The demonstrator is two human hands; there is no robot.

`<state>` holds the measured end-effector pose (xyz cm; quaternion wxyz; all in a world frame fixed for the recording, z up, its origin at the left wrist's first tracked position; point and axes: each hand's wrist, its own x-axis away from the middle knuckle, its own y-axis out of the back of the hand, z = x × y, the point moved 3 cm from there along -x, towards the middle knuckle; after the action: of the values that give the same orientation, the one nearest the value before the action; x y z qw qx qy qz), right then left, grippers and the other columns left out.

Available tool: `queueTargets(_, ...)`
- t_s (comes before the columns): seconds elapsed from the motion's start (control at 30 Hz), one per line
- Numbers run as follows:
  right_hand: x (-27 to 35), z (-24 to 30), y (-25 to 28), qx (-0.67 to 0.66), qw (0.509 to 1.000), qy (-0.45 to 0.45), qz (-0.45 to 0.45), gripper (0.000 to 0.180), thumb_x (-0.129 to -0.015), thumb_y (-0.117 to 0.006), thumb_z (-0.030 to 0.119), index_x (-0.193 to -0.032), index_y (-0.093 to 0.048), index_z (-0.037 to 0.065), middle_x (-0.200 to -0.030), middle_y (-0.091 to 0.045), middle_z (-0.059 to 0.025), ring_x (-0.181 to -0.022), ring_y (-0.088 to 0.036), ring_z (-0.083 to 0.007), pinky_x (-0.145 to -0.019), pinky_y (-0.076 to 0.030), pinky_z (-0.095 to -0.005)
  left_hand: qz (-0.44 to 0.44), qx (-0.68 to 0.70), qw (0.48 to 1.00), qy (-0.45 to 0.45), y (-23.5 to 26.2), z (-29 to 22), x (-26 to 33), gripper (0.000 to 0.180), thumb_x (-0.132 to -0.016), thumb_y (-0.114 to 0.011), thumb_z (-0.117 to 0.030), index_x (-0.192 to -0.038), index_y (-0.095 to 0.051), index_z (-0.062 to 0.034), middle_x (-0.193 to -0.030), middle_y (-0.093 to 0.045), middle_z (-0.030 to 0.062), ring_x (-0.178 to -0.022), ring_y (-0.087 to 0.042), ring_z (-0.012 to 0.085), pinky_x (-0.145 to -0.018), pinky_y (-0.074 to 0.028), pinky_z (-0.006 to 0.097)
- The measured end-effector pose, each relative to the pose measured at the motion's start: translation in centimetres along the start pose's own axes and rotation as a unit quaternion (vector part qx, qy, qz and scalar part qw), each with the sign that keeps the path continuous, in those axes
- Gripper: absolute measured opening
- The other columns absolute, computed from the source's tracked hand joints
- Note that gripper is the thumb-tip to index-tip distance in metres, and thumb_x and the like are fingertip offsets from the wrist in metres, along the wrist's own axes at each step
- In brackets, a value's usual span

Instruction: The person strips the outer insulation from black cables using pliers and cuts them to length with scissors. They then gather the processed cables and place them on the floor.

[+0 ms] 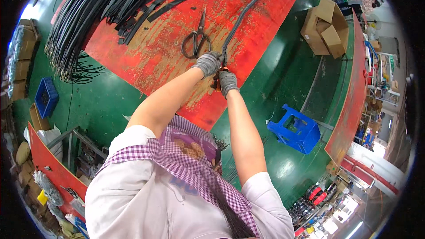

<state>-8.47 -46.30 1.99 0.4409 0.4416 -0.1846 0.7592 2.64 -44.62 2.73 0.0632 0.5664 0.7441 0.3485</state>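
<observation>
Evidently, the left hand (208, 63) grasps one dark cable bundle (239, 19), fingers curled closed; it runs toward one o'clock over the table (261, 22). The right hand (228, 81) clenches one orange-handled tool (217, 84). One pair of scissors (200, 32) lies at eleven o'clock.

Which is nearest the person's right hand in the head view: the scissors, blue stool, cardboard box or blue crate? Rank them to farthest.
From the right hand:
1. Scissors: on the red table, ahead and left
2. Blue stool: right
3. Cardboard box: upper right
4. Blue crate: far left
</observation>
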Motion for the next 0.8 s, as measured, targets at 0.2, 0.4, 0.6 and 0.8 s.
queueTargets(0.2, -1.4, -2.2, -0.4, -0.124, 0.982, -0.043, 0.133, 0.011, -0.072, -0.044, 0.007, -0.082, -0.045, 0.007, -0.062, -0.048, -0.01, -0.047, -0.049, -0.0255, -0.04, -0.043, -0.0414, 0.009, 0.093, 0.988, 0.122, -0.1, 3.1, 1.2, 0.034, -0.078, -0.046, -0.031, -0.095, -0.053, -0.0034, -0.084, -0.057, 0.0142, -0.075, -0.055, 0.0248, -0.069, -0.041, 0.031)
queueTargets(0.4, -8.0, -8.5, 0.4, -0.087, 0.996, 0.01, 0.028, 0.011, -0.066, -0.049, 0.014, -0.07, -0.05, 0.004, -0.059, -0.05, -0.009, -0.05, -0.052, -0.0235, -0.044, -0.041, -0.0352, 0.001, 0.156, 0.973, 0.169, -2.2, 5.2, 4.3, 0.029, -0.077, -0.049, -0.026, -0.094, -0.054, -0.003, -0.083, -0.059, 0.0107, -0.073, -0.054, 0.0176, -0.068, -0.041, 0.029)
queueTargets(0.6, -5.0, -5.4, -0.6, 0.171, 0.985, 0.031, -0.002, 0.012, -0.062, -0.051, 0.009, -0.072, -0.05, 0.003, -0.059, -0.053, -0.012, -0.05, -0.054, -0.0249, -0.042, -0.042, -0.0368, -0.002, 0.129, 0.983, 0.131, -3.7, 6.3, 4.5, 0.026, -0.078, -0.047, -0.022, -0.096, -0.052, -0.0031, -0.083, -0.058, 0.0099, -0.072, -0.053, 0.0168, -0.068, -0.041, 0.029)
queueTargets(0.8, 0.0, -2.9, -1.5, -0.017, 0.999, -0.015, -0.034, 0.011, -0.062, -0.052, 0.011, -0.071, -0.051, 0.003, -0.057, -0.053, -0.0116, -0.048, -0.053, -0.0237, -0.04, -0.041, -0.0361, 0.047, 0.188, 0.975, 0.109, -4.0, 6.4, 4.5, 0.026, -0.077, -0.045, -0.021, -0.095, -0.054, -0.0045, -0.085, -0.057, 0.0145, -0.077, -0.055, 0.024, -0.07, -0.041, 0.031)
